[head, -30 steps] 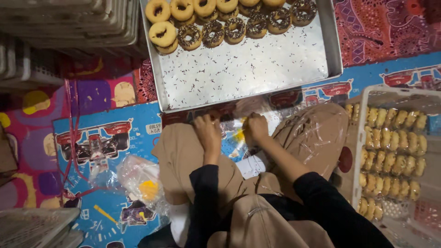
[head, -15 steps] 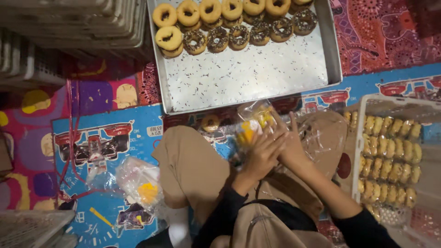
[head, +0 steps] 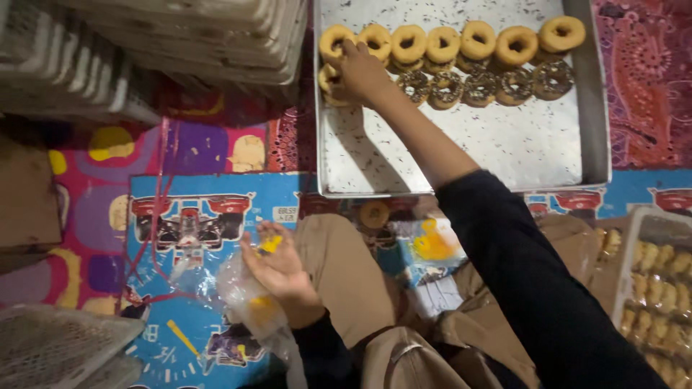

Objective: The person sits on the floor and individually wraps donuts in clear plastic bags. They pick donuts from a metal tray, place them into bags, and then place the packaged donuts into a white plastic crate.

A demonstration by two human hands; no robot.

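On the floor mat | right hand (head: 358, 72) closes on a doughnut (head: 333, 81) at the left end of the metal tray (head: 461, 155) | left hand (head: 277, 270) holds a clear plastic bag (head: 249, 306), still unfilled | two doughnut rows left; packed crate (head: 659, 281) at right.

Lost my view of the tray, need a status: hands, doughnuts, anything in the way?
Right hand on plain doughnut at tray left end. Left hand holding clear bag. Nothing blocking the reach.
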